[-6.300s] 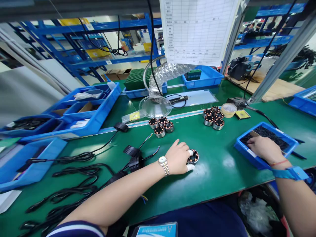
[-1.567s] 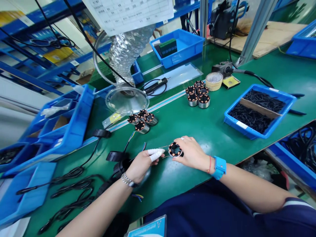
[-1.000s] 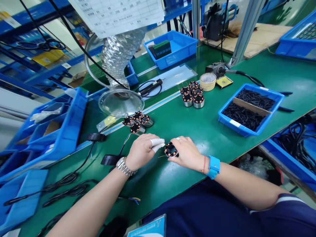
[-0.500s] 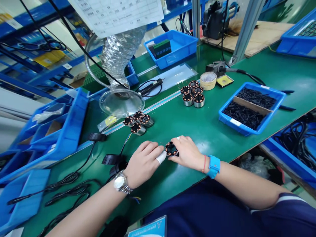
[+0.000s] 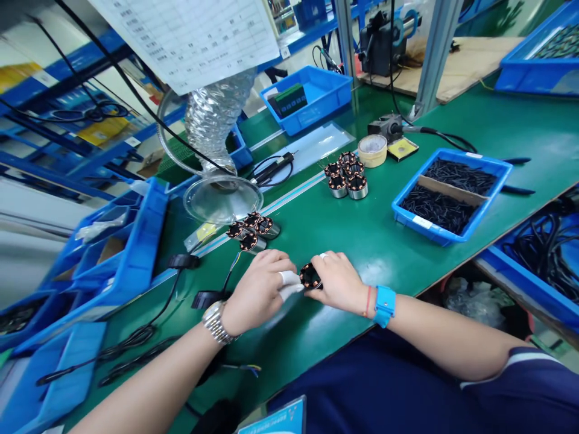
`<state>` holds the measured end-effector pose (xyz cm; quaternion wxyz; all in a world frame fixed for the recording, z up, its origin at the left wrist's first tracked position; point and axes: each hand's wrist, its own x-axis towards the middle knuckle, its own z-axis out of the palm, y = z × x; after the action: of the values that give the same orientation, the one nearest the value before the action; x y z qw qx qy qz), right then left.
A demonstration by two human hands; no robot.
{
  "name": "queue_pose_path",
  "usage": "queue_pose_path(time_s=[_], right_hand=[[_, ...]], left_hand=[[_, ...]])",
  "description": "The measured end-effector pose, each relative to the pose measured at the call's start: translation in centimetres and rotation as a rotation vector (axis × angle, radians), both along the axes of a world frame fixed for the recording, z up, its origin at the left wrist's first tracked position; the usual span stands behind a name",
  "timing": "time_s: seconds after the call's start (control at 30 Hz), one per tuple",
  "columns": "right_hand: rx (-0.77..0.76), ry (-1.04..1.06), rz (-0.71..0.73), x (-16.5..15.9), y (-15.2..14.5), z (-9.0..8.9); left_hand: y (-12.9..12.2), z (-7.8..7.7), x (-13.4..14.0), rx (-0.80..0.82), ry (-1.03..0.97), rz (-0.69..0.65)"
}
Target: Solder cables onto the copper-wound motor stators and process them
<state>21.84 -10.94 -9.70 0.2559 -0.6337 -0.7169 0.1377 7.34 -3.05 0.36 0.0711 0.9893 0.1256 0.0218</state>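
A motor stator point(image 5: 310, 276), with copper windings and a black inside, is gripped at its right side by my right hand point(image 5: 337, 278), its open end up. My left hand point(image 5: 262, 286), with white covers on its fingertips, is pinched at the stator's left edge. Whatever lies between those fingertips is too small to make out. Beyond my left hand stands a group of several stators point(image 5: 251, 232) with thin wires sticking up. Another group of stators point(image 5: 347, 175) stands farther back on the green bench point(image 5: 380, 253).
On the right is a blue divided bin point(image 5: 452, 196) of short black tubes. A clear fume hood point(image 5: 222, 199) hangs over the back left. A tape roll point(image 5: 373, 150) and soldering iron holder point(image 5: 386, 126) stand behind. Black cables point(image 5: 140, 334) lie at left beside blue bins point(image 5: 122, 253).
My left hand's fingers have shifted slightly at the stator's left edge, showing more of the white covers. My right hand keeps its hold. The camera view has turned a little.
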Motion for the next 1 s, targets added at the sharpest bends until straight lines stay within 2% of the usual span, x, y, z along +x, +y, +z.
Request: queue_pose_path(time_s=[0.1, 0.17, 0.23, 0.3, 0.37, 0.43, 0.47, 0.53, 0.63, 0.77, 0.83, 0.9, 1.0], right_hand=[[0.013, 0.001, 0.007, -0.1, 0.0, -0.2], [0.018, 0.013, 0.002, -0.1, 0.0, -0.4], [0.021, 0.03, -0.009, -0.1, 0.1, -0.6], [0.022, 0.045, -0.011, -0.1, 0.1, -0.8], [0.024, 0.059, -0.004, 0.0, 0.0, -0.8], [0.028, 0.07, 0.004, 0.1, -0.1, -0.8], [0.029, 0.073, 0.006, 0.2, -0.1, -0.8], [0.024, 0.074, 0.013, 0.2, -0.1, -0.7], [0.017, 0.059, 0.022, 0.3, -0.1, -0.5], [0.021, 0.024, 0.015, 0.3, -0.1, -0.5], [0.019, 0.02, 0.009, 0.2, -0.1, -0.6], [0.013, 0.034, 0.01, 0.2, -0.1, -0.5], [-0.005, 0.075, 0.015, 0.2, 0.0, -0.5]], left_hand=[[0.0, 2.0, -1.8, -0.081, -0.229, 0.116], [-0.2, 2.3, -3.2, -0.141, -0.316, 0.273], [-0.6, 1.1, -4.4, -0.251, -0.307, 0.521], [-1.0, -1.3, -5.1, -0.445, -0.237, 0.785], [-1.3, -3.9, -5.2, -0.704, -0.17, 0.902], [-1.4, -5.7, -4.8, -0.853, -0.172, 0.926], [-1.4, -6.2, -4.5, -0.87, -0.193, 0.924], [-1.2, -6.5, -3.7, -0.807, -0.221, 0.898], [-0.9, -6.0, -2.8, -0.557, -0.216, 0.771], [-1.1, -5.3, -2.3, -0.156, -0.207, 0.483], [-1.1, -5.1, -2.5, -0.073, -0.184, 0.432], [-0.9, -4.9, -3.1, -0.113, -0.143, 0.494], [-0.9, -5.2, -3.9, -0.359, -0.051, 0.664]])
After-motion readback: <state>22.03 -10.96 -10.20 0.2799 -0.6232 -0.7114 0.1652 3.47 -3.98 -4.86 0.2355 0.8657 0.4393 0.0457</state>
